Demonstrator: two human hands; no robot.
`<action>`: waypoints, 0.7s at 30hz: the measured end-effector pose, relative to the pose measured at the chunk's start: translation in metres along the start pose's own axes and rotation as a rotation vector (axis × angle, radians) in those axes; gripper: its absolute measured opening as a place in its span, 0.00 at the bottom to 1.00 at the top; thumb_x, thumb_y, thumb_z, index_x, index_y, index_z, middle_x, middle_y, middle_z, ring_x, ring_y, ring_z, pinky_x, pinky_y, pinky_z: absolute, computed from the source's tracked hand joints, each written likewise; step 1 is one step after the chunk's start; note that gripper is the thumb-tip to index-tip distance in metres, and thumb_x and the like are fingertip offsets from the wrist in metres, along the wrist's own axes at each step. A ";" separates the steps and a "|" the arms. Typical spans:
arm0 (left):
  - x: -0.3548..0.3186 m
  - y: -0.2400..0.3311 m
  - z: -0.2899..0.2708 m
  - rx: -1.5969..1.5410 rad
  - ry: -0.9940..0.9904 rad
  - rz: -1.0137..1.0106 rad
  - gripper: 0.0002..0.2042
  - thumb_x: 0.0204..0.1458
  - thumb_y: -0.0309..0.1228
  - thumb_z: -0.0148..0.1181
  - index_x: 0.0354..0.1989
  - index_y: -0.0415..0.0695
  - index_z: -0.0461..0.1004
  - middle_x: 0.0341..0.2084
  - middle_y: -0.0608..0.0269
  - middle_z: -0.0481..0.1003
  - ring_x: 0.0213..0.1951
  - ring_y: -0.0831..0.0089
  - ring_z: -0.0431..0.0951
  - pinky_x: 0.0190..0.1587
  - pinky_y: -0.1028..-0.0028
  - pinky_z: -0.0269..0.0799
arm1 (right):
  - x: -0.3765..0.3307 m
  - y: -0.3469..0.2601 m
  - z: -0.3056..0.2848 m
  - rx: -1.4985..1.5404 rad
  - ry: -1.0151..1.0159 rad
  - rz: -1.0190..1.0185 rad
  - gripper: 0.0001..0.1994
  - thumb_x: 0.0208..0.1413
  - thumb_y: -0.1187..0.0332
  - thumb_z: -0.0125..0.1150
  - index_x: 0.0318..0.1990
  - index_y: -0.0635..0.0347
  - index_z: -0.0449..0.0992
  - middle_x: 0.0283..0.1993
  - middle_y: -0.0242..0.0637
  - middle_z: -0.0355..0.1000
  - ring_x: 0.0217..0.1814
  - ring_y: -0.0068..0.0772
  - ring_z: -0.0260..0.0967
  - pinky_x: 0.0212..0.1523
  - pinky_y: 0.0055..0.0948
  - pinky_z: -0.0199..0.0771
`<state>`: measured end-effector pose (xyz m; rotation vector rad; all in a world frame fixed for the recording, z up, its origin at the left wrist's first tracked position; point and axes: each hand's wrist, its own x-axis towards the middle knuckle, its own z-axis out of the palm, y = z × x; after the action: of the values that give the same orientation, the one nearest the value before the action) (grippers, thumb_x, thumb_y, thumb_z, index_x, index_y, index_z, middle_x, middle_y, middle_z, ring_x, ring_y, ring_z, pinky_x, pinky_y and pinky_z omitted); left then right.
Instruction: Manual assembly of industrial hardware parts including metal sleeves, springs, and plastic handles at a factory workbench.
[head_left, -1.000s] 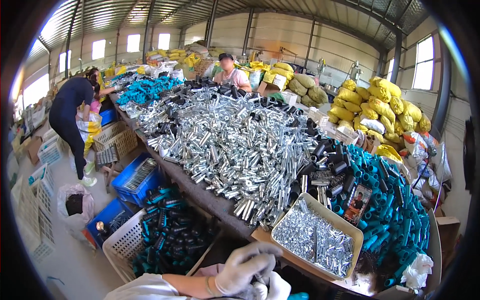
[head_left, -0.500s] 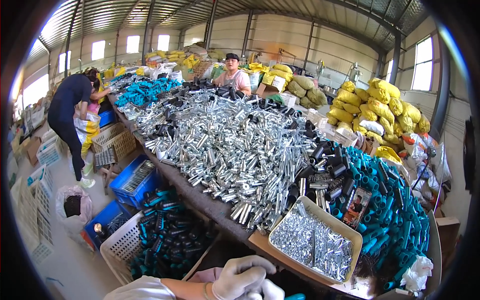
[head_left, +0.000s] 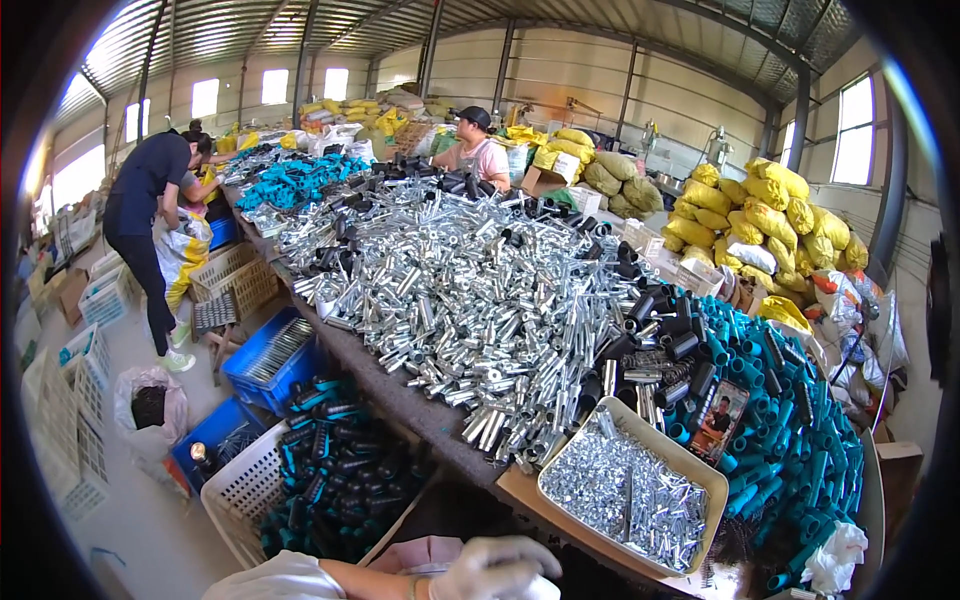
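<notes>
Near the bottom edge, just left of centre: the left hand [head_left: 495, 570], in a white glove, touching nothing that shows. Cannot tell whether clenched or loose, since the fingers curl out of view. No sign of the right hand.

Just beyond and to the right, at the near edge of the table [head_left: 400, 405]: a shallow beige tray [head_left: 712, 478] filled with small silver metal pieces [head_left: 620, 495].

Judging by look: hard, smooth and light singly, likely to slip from a gloved pinch and to scatter. Heavy as a trayful. Best to take the tray by its rim on two opposite sides and keep it level, or to scoop pieces rather than pinch.

Near left, below the table: a white basket [head_left: 235, 495] of dark and teal tubes [head_left: 330, 480].

Compared with a second ago: hand lower in view, tray in much the same place.
</notes>
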<state>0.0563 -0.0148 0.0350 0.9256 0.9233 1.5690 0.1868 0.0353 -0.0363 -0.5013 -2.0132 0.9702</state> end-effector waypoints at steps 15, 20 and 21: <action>0.016 -0.045 -0.016 0.180 -0.082 -0.187 0.09 0.58 0.27 0.56 0.42 0.36 0.79 0.33 0.61 0.80 0.37 0.73 0.80 0.44 0.73 0.75 | -0.013 0.026 0.000 -0.730 -0.088 -0.120 0.09 0.52 0.67 0.62 0.36 0.63 0.79 0.32 0.41 0.76 0.34 0.47 0.75 0.35 0.41 0.75; 0.012 -0.006 -0.021 0.248 -0.486 -0.019 0.07 0.57 0.26 0.59 0.36 0.36 0.81 0.26 0.59 0.81 0.30 0.75 0.80 0.34 0.74 0.75 | -0.050 0.062 -0.007 0.997 -0.287 0.706 0.16 0.56 0.66 0.67 0.48 0.66 0.76 0.45 0.41 0.77 0.52 0.39 0.74 0.52 0.33 0.75; 0.010 0.006 -0.019 0.123 -0.609 -0.148 0.07 0.57 0.26 0.60 0.35 0.36 0.82 0.24 0.59 0.81 0.26 0.75 0.79 0.29 0.73 0.74 | 0.014 0.014 -0.032 0.637 -0.904 0.346 0.17 0.57 0.65 0.67 0.49 0.66 0.76 0.44 0.40 0.76 0.49 0.38 0.75 0.51 0.34 0.76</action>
<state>0.0349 -0.0075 0.0342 1.2947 0.6344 1.0169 0.2047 0.0675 -0.0291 -0.0273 -2.1909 2.2498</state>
